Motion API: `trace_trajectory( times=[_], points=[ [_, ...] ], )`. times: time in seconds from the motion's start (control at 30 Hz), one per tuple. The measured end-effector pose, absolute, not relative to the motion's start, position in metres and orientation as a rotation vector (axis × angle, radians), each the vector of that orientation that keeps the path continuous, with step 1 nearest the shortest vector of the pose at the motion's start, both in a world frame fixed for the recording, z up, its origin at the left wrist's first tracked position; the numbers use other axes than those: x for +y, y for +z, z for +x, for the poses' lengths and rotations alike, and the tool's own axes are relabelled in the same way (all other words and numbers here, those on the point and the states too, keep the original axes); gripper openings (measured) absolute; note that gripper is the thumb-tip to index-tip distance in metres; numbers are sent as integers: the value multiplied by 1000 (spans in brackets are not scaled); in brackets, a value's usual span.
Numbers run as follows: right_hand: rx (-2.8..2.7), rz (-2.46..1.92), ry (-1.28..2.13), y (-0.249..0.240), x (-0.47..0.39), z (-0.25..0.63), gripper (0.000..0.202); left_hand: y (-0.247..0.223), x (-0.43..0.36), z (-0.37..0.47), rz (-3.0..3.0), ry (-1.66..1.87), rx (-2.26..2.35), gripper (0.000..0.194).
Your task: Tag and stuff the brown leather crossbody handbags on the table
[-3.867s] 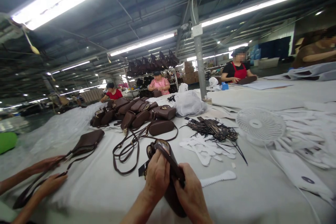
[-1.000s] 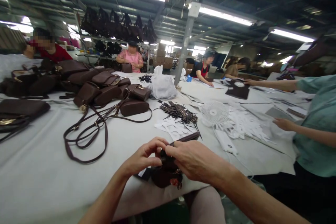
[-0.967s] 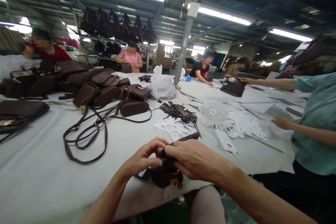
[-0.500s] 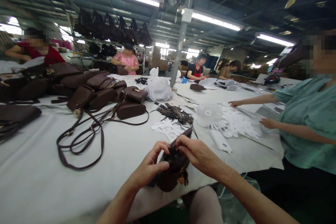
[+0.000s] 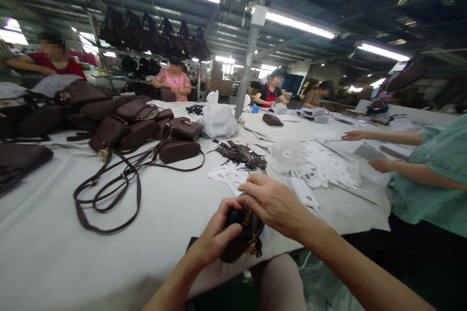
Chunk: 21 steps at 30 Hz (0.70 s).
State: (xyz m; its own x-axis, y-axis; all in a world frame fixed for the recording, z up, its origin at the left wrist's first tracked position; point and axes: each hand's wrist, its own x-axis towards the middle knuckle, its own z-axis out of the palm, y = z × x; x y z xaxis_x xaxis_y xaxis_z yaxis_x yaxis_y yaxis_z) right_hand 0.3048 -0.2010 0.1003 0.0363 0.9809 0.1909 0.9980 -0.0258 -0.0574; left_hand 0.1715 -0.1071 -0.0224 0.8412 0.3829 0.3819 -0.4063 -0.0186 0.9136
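Note:
A small dark brown bag [image 5: 237, 248] with gold-coloured hardware is at the table's front edge, above my knee. My left hand [image 5: 219, 231] grips its left side, thumb on the near face and fingers over the top. Over the bag's top right lies my right hand [image 5: 268, 201], its fingers bent and pressed against the upper edge; the fingertips are partly hidden. Just beyond are white cut pieces [image 5: 229, 175] and a heap of black straps with tags [image 5: 242, 155].
Brown bags [image 5: 142, 133] with looped straps [image 5: 105, 201] lie at the left. A white fan [image 5: 289, 156] stands right of the straps, near scattered white pieces [image 5: 328, 167]. A co-worker's hands [image 5: 379, 164] reach in from the right. A post [image 5: 248, 63] rises behind.
My right hand has moved up and flattened over the bag's top, and a metal zip part now shows. The co-worker at the right has shifted right.

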Motion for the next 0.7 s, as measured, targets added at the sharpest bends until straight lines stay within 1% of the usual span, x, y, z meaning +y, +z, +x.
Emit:
trace_trajectory(
  times=[0.07, 0.17, 0.37, 0.47, 0.6, 0.7],
  points=[
    [-2179, -2217, -255, 107, -195, 302, 25, -24, -107, 172, 1458, 639, -18, 32],
    [-2323, -2332, -284, 116, -188, 292, 20, -24, -105, 172, 1465, 672, -13, 31],
    [-2323, -2697, 79, 134, -175, 275, 24, -19, -107, 169, 1521, 666, 13, 32],
    [-2274, -2750, 105, 132, -177, 272, 21, -16, -111, 169, 1536, 663, 31, 33],
    [-2095, -2803, 185, 127, -187, 272, 27, -17, -115, 171, 1519, 688, -17, 35],
    [-2092, -2849, 200, 130, -190, 275, 26, -20, -119, 173, 1522, 687, -46, 38]
  ],
)
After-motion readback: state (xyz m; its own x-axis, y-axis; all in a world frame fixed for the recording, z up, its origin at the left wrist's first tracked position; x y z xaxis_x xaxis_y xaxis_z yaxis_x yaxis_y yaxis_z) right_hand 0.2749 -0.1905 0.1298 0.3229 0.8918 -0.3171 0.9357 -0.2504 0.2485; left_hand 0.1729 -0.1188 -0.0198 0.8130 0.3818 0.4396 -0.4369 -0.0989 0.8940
